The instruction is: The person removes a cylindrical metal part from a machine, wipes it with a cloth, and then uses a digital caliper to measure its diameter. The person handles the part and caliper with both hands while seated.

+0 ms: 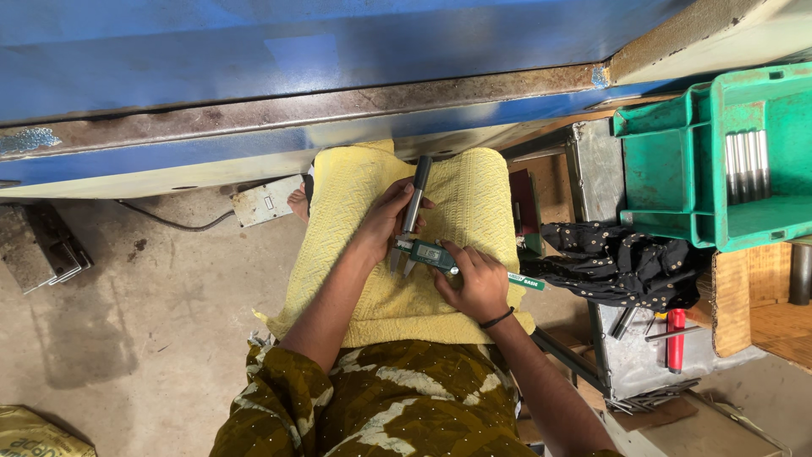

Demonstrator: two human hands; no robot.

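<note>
Right hand [478,283] grips caliper [431,254] measuring left hand's [385,220] rod [416,193].

Caliper and rod held over a cloth on the lap, crates to the right.

The cloth [372,254] lies across the person's knees, under the machine edge [338,106]. At its middle, the left hand [385,222] grips a rod [416,196] above the caliper [440,256], which the right hand [478,283] holds. Right of the cloth lies a bundled fabric [622,262]; beyond it a crate [668,169] holds what seem to be rods [746,165].
</note>
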